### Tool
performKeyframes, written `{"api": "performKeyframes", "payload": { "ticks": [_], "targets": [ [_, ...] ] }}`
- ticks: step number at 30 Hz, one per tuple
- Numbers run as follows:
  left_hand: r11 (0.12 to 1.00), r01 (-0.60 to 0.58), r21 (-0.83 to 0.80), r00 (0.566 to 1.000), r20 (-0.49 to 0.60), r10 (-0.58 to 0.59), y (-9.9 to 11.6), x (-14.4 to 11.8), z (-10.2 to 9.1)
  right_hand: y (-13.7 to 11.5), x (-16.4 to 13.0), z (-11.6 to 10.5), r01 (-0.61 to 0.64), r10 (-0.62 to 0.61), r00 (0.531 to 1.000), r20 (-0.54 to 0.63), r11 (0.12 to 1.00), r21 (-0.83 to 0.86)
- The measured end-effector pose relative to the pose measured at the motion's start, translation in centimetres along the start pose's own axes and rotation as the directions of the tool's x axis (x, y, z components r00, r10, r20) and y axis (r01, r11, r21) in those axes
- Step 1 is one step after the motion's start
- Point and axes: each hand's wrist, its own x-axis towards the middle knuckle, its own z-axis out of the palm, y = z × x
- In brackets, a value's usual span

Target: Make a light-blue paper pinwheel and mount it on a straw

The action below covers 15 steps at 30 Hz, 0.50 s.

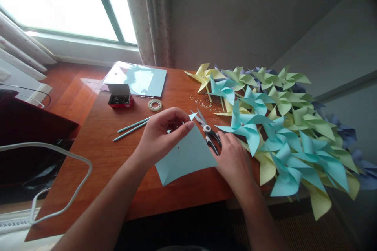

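L hand (160, 135) pinches the upper edge of a light-blue paper square (185, 157) betw thumb & fingers, grip closed on it near the top corner. Paper sits on the wooden surface (97, 153) front-centre, turned diamond-wise: one corner points up/away toward the scissors, opposite corner points down-left toward the surface's near edge, so its long diagonal runs near-left to far-right. A small blue tip (193, 116) shows just past the L fingertips.

R hand (234, 160) rests on the black handles of the scissors (207, 129), fingers curled over them; how tightly they're closed, can't tell. Scissors lie w/ blades pointing up-left, away from the person, handles toward the R hand; long axis roughly near-right to far-left. Blades look slightly parted, touching the paper's right edge.

Right of that: a big pile of paper pinwheels (279, 125), blue, yellow-green & some purple, spilling over the surface's right edge. Small shiny bits (203, 102) scattered just beyond the scissors. Two thin blue sticks (132, 127) lie left of the L hand, roll of tape (154, 104) behind them, small red box (120, 96) further left, stack of blue sheets (138, 78) at the back by the curtain (150, 15).
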Motion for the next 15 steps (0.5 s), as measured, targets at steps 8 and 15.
{"api": "performKeyframes", "payload": {
  "ticks": [8,15],
  "targets": [
    [1.0,0.004,0.016,1.0,0.013,-0.004,-0.2,0.1,-0.1,0.0,-0.1,0.2,-0.011,0.011,1.0,-0.002,0.999,0.035],
    [0.999,0.016,0.045,0.999,0.029,-0.017,-0.6,0.1,0.0,0.2,-0.3,-1.8,0.131,-0.041,0.966,-0.256,0.93,0.345]
  ]
}}
